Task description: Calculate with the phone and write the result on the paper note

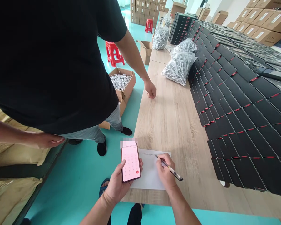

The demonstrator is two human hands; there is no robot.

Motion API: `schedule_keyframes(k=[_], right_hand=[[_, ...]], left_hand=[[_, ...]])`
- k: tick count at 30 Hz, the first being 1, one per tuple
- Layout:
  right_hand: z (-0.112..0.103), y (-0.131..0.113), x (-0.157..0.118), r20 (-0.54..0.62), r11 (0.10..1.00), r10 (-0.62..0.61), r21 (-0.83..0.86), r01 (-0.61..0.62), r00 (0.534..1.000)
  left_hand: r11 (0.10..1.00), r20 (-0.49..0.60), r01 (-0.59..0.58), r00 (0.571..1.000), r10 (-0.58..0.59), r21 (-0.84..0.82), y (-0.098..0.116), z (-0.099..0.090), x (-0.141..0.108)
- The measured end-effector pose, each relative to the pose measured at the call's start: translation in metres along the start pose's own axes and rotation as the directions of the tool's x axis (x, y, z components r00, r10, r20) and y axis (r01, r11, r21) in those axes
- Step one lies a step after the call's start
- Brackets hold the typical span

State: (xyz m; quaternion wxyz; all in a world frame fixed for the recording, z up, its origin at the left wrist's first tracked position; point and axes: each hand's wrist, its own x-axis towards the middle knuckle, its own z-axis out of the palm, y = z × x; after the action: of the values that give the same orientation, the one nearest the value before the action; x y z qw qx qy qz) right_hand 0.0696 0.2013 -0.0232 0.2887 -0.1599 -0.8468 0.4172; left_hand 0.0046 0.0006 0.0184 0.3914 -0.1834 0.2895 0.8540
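My left hand (118, 184) is wrapped round a phone (130, 162), whose screen shows a calculator keypad on a pink-white background. The phone is above the left part of a white sheet of paper (151, 175) lying on the wooden table. In my right hand (166, 170) is a black and clear pen (172, 171), its tip at a line of small handwriting near the sheet's top edge. The side of my right hand rests over the paper's right part. The writing is too small to read.
A person in a black T-shirt (51, 62) stands at the left, one hand (150, 89) at the table (164, 125). Black boxes (243, 109) are stacked along the right. Bags of white cables (179, 65) lie farther back. Cartons (128, 86) and red stools (113, 53) stand on the floor.
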Motion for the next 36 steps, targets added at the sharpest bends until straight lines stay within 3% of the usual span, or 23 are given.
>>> schedule_keyframes(k=[8,24,36], right_hand=[[0.0015,-0.0002,0.0003,-0.065,1.000,0.013,-0.016,-0.014,0.998],[0.0032,0.0014,-0.0010,-0.086,0.999,0.044,-0.005,-0.045,0.995],[0.0040,0.0027,-0.0036,-0.114,0.985,0.160,0.078,-0.151,0.981]], left_hand=[[0.999,-0.027,0.001,1.000,0.000,0.033,0.0001,0.0006,0.0003],[0.999,-0.028,-0.007,1.000,0.008,0.034,0.0002,0.0015,0.0011],[1.000,-0.023,0.015,1.000,-0.015,0.019,0.0003,0.0007,-0.0002]])
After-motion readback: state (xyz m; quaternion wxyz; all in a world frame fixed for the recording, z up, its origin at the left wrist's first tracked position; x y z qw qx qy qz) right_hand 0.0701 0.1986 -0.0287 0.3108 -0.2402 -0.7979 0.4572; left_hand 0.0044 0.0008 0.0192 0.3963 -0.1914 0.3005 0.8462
